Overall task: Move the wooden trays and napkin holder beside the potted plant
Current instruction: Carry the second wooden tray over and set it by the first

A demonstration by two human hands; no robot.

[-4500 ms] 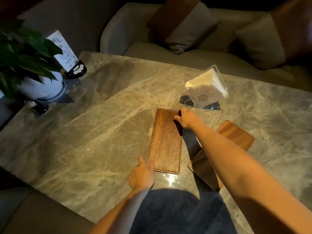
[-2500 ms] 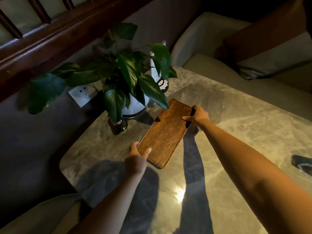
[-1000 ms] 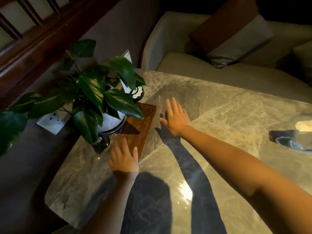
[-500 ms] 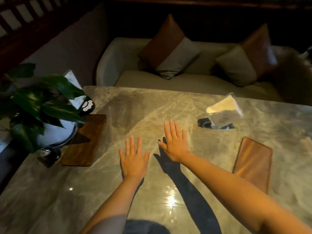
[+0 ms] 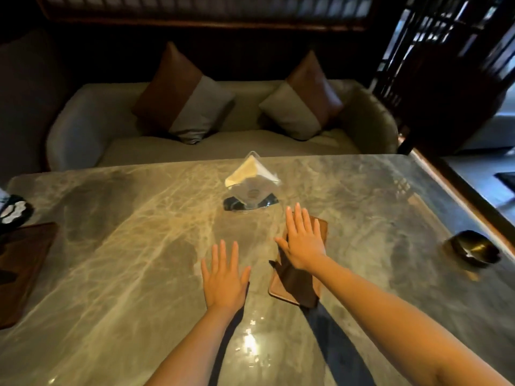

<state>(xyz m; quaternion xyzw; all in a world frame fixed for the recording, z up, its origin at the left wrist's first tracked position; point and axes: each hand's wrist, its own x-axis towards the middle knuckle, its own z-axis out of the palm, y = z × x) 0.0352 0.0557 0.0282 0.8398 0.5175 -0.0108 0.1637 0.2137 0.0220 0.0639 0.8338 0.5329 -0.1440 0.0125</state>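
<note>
One wooden tray [image 5: 22, 263] lies at the far left edge of the marble table [image 5: 139, 246]; the potted plant is out of view. A second wooden tray [image 5: 289, 285] lies right of centre, partly covered by my right hand [image 5: 302, 242], which hovers flat over its far half with fingers spread. My left hand [image 5: 224, 277] is open, palm down, just left of that tray and apart from it. The clear napkin holder [image 5: 252, 185] with white napkins stands beyond the tray on a dark base.
A small dark bowl [image 5: 476, 247] sits near the table's right edge. A black-and-white object [image 5: 12, 211] lies at the far left behind the first tray. A sofa with two cushions [image 5: 184, 98] runs along the table's far side.
The first tray was carried left and set down by the plant, then released. The view has swung right; both open hands moved right, and my right hand now reaches over the second tray.
</note>
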